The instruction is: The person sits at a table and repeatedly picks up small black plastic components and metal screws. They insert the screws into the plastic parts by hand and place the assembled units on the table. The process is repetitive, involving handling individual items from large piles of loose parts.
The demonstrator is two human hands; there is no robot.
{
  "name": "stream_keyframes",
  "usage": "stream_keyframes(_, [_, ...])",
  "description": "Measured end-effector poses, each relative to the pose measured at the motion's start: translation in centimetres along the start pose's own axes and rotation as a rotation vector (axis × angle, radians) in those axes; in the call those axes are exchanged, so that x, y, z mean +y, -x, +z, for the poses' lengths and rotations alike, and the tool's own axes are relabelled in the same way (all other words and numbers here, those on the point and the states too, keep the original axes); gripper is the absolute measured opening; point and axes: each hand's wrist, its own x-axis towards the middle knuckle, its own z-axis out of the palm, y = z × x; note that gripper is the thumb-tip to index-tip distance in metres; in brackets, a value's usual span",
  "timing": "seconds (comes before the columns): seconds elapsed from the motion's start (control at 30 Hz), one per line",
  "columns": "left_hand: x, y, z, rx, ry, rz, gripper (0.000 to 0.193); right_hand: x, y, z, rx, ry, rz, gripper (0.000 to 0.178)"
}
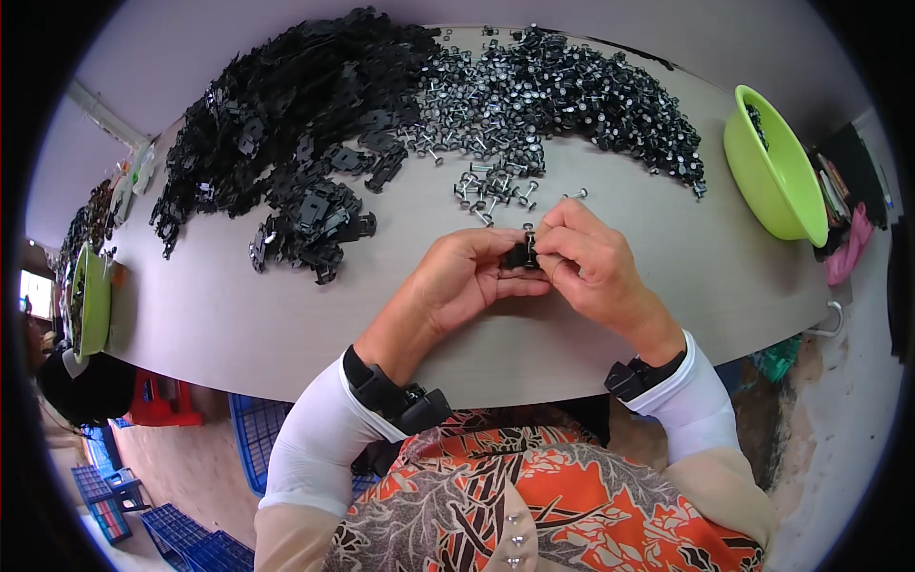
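Observation:
My left hand (450, 281) holds a small black plastic toy-car chassis (516, 256) between thumb and fingers, above the near middle of the table. My right hand (599, 259) is closed in a pinch against its right side. At those fingertips a wheel axle (530, 246) with small dark wheels stands along the chassis; the fingers partly cover it, so I cannot tell whether it is seated. Just beyond my hands lie several loose wheel axles (495, 190), metal rods with black wheels. A single axle (576, 194) lies by my right knuckles.
A large heap of black chassis (286, 124) covers the back left, with a smaller cluster (310, 224) nearer. Wheel axles (610, 100) are heaped at the back right. Green basins stand at the right (777, 176) and far left (92, 305). Blue crates (181, 534) sit on the floor.

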Motion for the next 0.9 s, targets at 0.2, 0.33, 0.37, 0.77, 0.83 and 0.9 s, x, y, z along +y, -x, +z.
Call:
stream_keyframes(0.2, [0.0,0.1,-0.3,-0.128,-0.047,0.057,0.020,-0.4,-0.2,-0.2,0.075,-0.072,0.002,0.012])
stream_keyframes(0.33, [-0.4,-0.1,-0.7,-0.111,-0.099,0.084,0.015,-0.2,0.0,0.0,0.027,-0.032,-0.008,0.012])
stream_keyframes(0.37, [-0.4,-0.1,-0.7,-0.105,-0.102,0.083,0.015,-0.3,0.0,-0.1,0.009,-0.021,-0.018,0.012])
stream_keyframes(0.77, [-0.7,1.8,0.5,0.052,-0.405,0.203,0.018,-1.1,0.3,1.1,-0.013,0.030,-0.076,0.022])
stream_keyframes(0.83, [-1.2,2.2,0.3,0.120,-0.608,0.231,0.024,-1.6,0.4,1.4,-0.038,-0.055,-0.080,0.025])
stream_keyframes(0.9, [-1.5,3.7,0.8,0.202,-0.534,0.258,0.030,-1.9,0.3,1.9,-0.093,-0.178,-0.110,0.030])
